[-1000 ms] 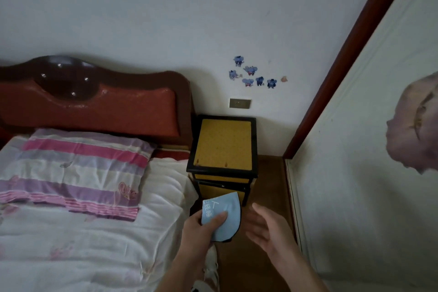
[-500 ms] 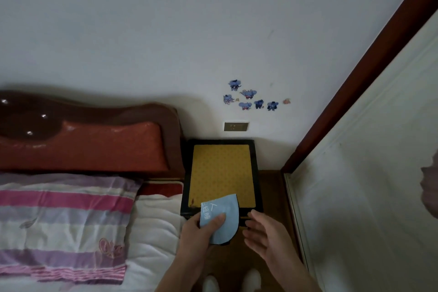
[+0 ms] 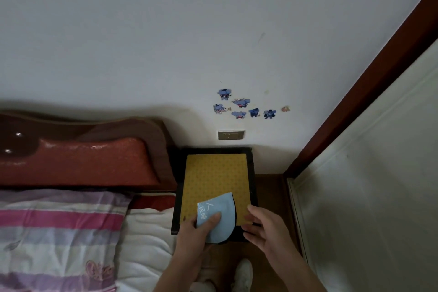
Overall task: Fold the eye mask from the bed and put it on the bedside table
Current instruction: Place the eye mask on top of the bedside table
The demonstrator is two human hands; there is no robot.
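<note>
The folded mask (image 3: 216, 217) is pinched in the left hand (image 3: 193, 239), thumb on top and fingers beneath, and is held over the near edge of the table (image 3: 214, 178). Whether it touches the yellow top cannot be told. From the grip, the mask extends up and to the right, its long axis running from the near rounded end toward the far right corner, so most of it lies over the table while the near end overhangs the black rim. The right hand (image 3: 265, 230) is seen just beside the mask's right edge, fingers spread and holding nothing. The left hand is judged the one to set it down, slightly farther in.
</note>
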